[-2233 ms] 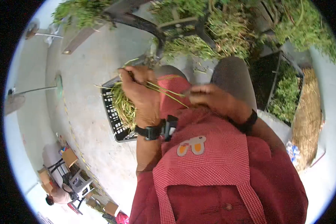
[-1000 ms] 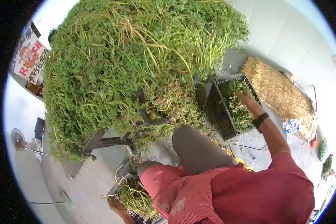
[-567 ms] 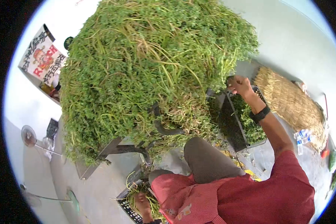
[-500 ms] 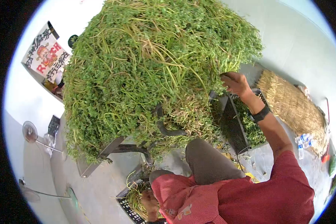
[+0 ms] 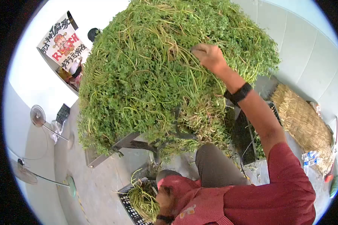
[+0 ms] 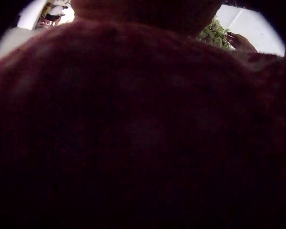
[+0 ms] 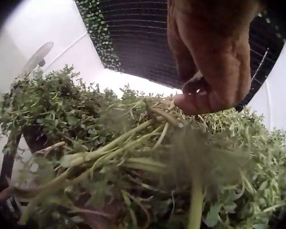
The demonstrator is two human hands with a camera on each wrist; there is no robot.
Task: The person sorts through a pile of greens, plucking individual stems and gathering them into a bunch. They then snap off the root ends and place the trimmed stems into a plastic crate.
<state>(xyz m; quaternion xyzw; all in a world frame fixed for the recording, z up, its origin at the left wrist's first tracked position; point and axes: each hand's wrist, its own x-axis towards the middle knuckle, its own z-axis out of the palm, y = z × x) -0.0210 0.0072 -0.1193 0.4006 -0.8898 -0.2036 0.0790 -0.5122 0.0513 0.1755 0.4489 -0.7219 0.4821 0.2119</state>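
Observation:
A big heap of leafy green stems [image 5: 139, 86] is piled high in front of me. My right hand [image 5: 210, 56] reaches over it with bent fingers. In the right wrist view the thumb and fingertips come together right at several thick pale stems [image 7: 128, 138]; I cannot tell if they grip one. My left hand [image 5: 167, 198] is low by my thigh, blurred, beside a black crate [image 5: 128, 206] with long thin stems [image 5: 144, 200] in it. The left wrist view is mostly dark cloth [image 6: 133, 119], and that hand's fingers are hidden there.
A dark table frame [image 5: 139, 144] stands under the heap, with cut stems [image 5: 202, 123] below. To the right are a second black crate [image 5: 248, 138] and a rolled straw mat [image 5: 304, 127]. Standing fans [image 5: 37, 115] are at the left. Water bottles [image 5: 310, 158] lie on the floor.
My right hand has gone from beside the right crate up and left over the heap. My left hand has moved from the left crate's stems towards my thigh. The head view has shifted.

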